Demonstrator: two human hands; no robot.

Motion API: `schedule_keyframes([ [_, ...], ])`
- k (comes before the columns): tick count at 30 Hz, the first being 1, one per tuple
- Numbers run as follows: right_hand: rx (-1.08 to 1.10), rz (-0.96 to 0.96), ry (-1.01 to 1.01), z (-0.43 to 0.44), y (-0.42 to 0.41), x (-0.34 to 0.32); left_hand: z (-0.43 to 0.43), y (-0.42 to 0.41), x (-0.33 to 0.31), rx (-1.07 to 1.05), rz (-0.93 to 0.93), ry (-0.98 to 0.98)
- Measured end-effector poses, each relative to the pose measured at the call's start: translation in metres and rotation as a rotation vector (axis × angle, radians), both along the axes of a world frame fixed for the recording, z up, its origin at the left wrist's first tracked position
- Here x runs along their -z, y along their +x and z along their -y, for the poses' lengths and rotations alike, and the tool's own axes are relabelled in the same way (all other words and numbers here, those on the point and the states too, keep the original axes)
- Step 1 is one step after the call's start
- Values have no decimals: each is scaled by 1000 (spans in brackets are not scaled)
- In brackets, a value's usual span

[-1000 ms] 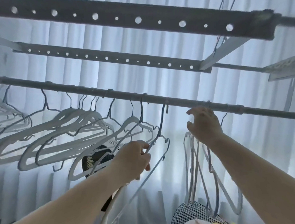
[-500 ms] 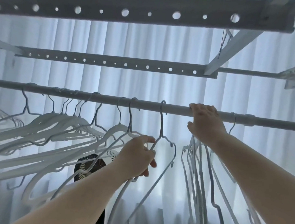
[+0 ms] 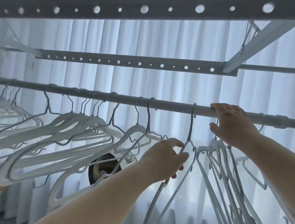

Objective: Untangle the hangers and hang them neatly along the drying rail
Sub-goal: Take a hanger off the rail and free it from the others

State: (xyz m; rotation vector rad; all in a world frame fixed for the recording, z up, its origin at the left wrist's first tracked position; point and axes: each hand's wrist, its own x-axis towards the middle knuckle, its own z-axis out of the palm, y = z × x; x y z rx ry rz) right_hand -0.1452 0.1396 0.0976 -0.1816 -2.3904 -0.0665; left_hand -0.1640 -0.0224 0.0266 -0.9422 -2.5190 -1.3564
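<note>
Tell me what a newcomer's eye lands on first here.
Two bare arms reach up: the left hand pinches a wire hanger hooked at mid drying rail, while the right hand has its fingers hooked over the rail further right. Left of them a fanned crowd of white hangers slants off the rail; a tighter bunch dangles under the right hand.

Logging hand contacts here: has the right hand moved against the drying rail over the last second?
Yes, upward: the right hand reached only the lower edge of the drying rail; now its fingers drape over the top.
</note>
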Motion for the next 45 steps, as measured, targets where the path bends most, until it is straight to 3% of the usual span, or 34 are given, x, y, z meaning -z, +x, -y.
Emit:
schedule_keyframes([
  [7,-8,-54,-5,7,-5,4,41,8,0,-199,-340,54],
  [16,-140,-133,70,64,-14,-9,126,-12,-7,-452,-518,92],
  [20,-207,-54,97,113,-32,-11,176,-25,-4,-555,-511,63],
  [23,-218,-16,115,147,-50,-8,205,-34,2,-577,-462,-86],
  [26,-166,30,114,173,-69,-7,222,-41,9,-492,-351,-181],
  [29,-84,56,96,187,-81,-7,235,-45,15,-379,-300,-115],
  [32,-1,51,101,193,-87,-5,246,-50,21,-400,-345,-157],
  [37,67,4,63,188,-89,0,252,-59,30,-443,-448,-426],
  [45,69,34,29,167,-78,0,250,-64,29,-481,-481,-337],
])
